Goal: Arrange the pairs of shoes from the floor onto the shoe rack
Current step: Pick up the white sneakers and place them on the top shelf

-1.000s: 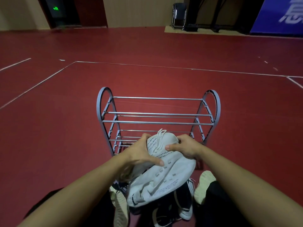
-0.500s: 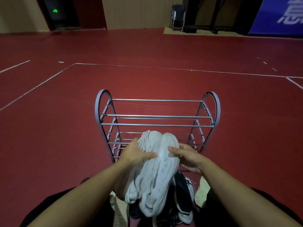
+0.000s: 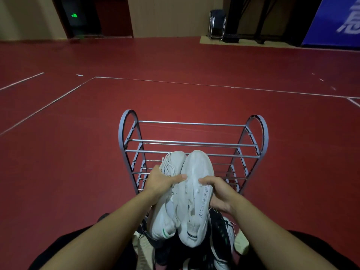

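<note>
I hold a pair of white sneakers side by side, toes pointing away, in front of the grey metal shoe rack. My left hand grips the left sneaker with its thumb across the top. My right hand cups the right sneaker from the side. The toes overlap the rack's front upper bar. The rack's bars carry no shoes.
More shoes lie on the red floor near my legs: a black and white sneaker, a beige shoe and another beige one. A folded chair and a blue banner stand by the far wall.
The two white sneakers were turned from sideways to side by side and lifted toward the rack. My right hand moved from the top to the side of the right sneaker.
</note>
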`<action>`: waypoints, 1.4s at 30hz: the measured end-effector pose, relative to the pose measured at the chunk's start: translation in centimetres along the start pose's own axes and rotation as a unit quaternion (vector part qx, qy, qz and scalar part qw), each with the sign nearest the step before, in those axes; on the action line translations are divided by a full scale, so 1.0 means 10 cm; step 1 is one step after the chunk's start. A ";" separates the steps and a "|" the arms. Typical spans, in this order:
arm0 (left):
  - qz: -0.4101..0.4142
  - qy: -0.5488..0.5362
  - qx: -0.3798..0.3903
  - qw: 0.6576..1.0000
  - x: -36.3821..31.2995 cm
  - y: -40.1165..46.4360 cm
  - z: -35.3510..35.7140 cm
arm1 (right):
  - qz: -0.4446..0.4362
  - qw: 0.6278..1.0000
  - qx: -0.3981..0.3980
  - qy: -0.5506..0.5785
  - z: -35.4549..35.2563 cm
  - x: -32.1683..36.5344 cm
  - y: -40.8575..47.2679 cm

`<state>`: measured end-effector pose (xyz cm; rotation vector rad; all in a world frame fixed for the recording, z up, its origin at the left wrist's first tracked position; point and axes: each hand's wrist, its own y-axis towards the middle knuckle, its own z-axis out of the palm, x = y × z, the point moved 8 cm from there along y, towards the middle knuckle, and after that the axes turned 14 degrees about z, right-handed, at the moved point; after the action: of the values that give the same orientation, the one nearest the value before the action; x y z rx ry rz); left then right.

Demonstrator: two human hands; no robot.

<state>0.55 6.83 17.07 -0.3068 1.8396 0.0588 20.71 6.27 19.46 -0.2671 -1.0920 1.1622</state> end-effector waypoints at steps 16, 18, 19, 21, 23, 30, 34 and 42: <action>0.002 -0.033 -0.090 0.995 -0.72 0.64 -0.86 | -0.173 0.941 -0.278 -0.087 0.13 1.48 0.50; 0.023 -0.028 -0.137 0.990 -0.74 0.83 -1.02 | -0.170 0.943 -0.280 -0.062 0.08 1.64 0.66; 0.027 -0.030 -0.158 0.987 -0.75 0.92 -1.08 | -0.168 0.942 -0.283 -0.058 0.07 1.71 0.74; 0.028 -0.034 -0.185 0.982 -0.78 1.09 -1.17 | -0.173 0.939 -0.293 -0.055 0.09 1.85 0.88; 0.036 -0.018 -0.194 0.980 -0.80 1.24 -1.21 | -0.177 0.937 -0.296 -0.052 0.13 1.95 1.06; 0.070 0.084 -0.098 0.989 -0.84 1.67 -1.15 | -0.171 0.883 -0.351 -0.260 0.22 2.25 1.54; 0.094 0.075 -0.098 0.988 -0.87 1.59 -1.12 | -0.188 0.804 -0.381 -0.417 0.23 2.19 1.51; 0.384 0.305 -0.120 0.863 -1.20 0.42 -0.81 | -0.394 0.727 -0.380 -0.415 0.40 1.59 0.43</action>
<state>-4.93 11.39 30.31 0.3022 2.4911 0.8312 14.69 20.08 27.30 0.1461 -2.1823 -0.0754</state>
